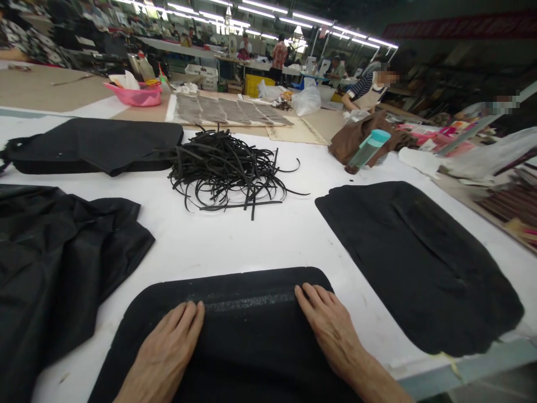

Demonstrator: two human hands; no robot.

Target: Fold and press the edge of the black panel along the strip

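L hand (168, 340) & R hand (328, 318), fingers nearly tog., lie flat at opp. ends of whitish crosswise strip (251, 302) on blk round-cornered cloth-like panel (255, 352).

Left hand (170, 342) and right hand (328, 322) are both bare, kinda slim fingers (194, 324), and the right forearm (375, 378) is bare too.

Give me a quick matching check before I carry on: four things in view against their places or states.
1. left hand
2. black strips
3. turquoise-lidded bottle
4. pink basin

A. tilted, in front of a brown bundle
B. has something white in it
C. on the black panel
D. tangled in a heap on the white tabletop

Pairs: 1-C, 2-D, 3-A, 4-B
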